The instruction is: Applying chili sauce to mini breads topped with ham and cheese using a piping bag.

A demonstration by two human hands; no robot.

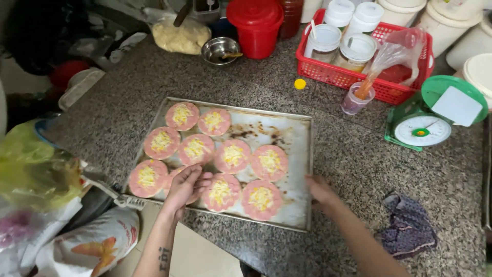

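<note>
Ten round pink dough discs topped with yellow shreds (233, 155) already fill the left part of the scorched rectangular metal baking tray (294, 136), its right part bare. The left hand (185, 187) rests open-fingered on a front disc; the right hand (320, 190) touches the tray's right edge, grip unclear. All sits on a speckled grey granite tabletop (359, 159) crowded with a red slatted basket of jars (328, 76) and a green kitchen scale (423, 128).

Speckled granite counter (246, 84) carries a baking tray (287, 128), red basket (328, 77), green scale (423, 120), red bucket (254, 28), steel bowl (219, 50), and cloth (410, 231).
</note>
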